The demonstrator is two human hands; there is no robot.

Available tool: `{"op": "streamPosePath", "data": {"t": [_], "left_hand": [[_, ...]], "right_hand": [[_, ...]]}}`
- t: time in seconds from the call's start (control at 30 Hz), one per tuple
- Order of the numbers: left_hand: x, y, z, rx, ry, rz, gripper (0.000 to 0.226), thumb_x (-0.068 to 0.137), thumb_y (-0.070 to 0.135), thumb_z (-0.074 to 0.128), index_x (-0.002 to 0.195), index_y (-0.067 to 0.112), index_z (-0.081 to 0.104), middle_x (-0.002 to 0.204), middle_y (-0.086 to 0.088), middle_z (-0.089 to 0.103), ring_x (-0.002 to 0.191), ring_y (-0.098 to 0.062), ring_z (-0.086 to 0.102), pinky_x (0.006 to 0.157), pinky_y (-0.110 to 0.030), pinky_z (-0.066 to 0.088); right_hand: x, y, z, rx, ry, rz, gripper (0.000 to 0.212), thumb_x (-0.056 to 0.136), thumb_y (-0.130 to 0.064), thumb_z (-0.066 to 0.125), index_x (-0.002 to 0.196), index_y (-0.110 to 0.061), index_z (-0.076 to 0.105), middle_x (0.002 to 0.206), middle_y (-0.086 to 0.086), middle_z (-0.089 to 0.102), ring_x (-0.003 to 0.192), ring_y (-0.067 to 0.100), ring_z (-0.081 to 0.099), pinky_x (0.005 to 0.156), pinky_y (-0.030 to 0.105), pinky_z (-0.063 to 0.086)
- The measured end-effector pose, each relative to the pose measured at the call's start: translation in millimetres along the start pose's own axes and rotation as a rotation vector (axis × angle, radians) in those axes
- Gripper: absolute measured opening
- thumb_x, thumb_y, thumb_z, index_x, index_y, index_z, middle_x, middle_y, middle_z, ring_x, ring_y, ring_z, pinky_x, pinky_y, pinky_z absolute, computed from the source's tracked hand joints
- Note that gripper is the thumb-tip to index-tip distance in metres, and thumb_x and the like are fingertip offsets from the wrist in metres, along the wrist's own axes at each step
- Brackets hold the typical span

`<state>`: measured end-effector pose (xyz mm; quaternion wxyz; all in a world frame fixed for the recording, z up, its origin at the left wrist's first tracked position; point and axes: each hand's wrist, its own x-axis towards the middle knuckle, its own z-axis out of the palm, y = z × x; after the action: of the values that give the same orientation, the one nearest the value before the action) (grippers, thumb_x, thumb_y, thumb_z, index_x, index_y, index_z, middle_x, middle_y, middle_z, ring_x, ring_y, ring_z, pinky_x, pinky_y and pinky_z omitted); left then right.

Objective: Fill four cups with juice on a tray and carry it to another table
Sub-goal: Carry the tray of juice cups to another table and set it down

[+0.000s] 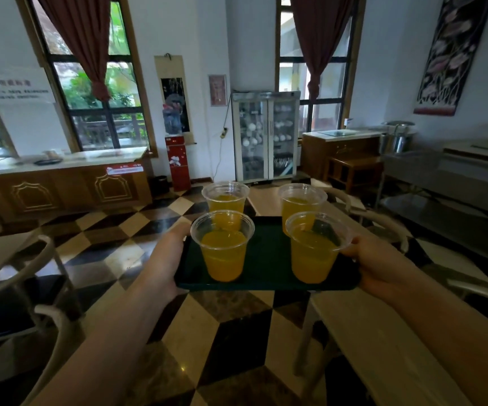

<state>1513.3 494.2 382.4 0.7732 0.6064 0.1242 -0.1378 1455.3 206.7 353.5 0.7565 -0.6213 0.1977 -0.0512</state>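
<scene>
Head view: the person is holding a dark green tray [266, 259], flat w/ rounded corners and a low rim, up in the air over a checkered stone floor [195, 326] of glossy cream, brown and black diamonds. Left hand [165, 259] is gripping the tray's left edge, thumb curling over the rim, fingers hidden under the tray. Right hand [374, 262] is gripping the right edge, its fingertips partly hidden behind the near right cup [314, 253]. Four clear thin plastic cups, tapered w/ rolled rims, are standing upright on the tray in two rows, each approx. half full of cloudy orange juice: near left cup [222, 253], near right cup, far left cup [225, 200], far right cup [301, 203]. Far cups are partly covered by the near ones; none seem to be touching. A pale bench [362, 326] w/ smooth top is running along below right of the tray, its near end cut off by the frame; the tray isn't resting on it. Curved pale chair backs [52, 317] are showing lower left, blurred. In the background, a glass-door cabinet [266, 136] is holding white crockery, too small to make out.
</scene>
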Motion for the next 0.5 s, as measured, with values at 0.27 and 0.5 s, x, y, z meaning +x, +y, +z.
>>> {"op": "streamPosePath", "data": {"t": [0.27, 0.5], "left_hand": [[175.4, 37.3, 29.7, 0.028, -0.07, 0.028, 0.033, 0.097, 0.039, 0.063, 0.113, 0.014, 0.076, 0.089, -0.014, 0.081, 0.095, -0.033, 0.074, 0.095, -0.049, 0.058], [339.7, 90.2, 53.5, 0.026, -0.166, 0.05, 0.026, 0.1, 0.033, 0.056, 0.105, 0.012, 0.07, 0.106, -0.018, 0.075, 0.098, -0.032, 0.069, 0.08, -0.04, 0.054]], "right_hand": [[143.4, -32.5, 26.8, -0.012, 0.008, -0.008, 0.05, 0.094, 0.012, 0.032, 0.122, -0.016, 0.062, 0.113, 0.017, 0.065, 0.104, 0.03, 0.061, 0.071, 0.038, 0.051], [284.4, -54.3, 66.4, -0.034, 0.089, -0.06, 0.048, 0.09, 0.015, 0.033, 0.11, -0.015, 0.065, 0.105, 0.013, 0.064, 0.099, 0.026, 0.061, 0.074, 0.037, 0.051]]}}
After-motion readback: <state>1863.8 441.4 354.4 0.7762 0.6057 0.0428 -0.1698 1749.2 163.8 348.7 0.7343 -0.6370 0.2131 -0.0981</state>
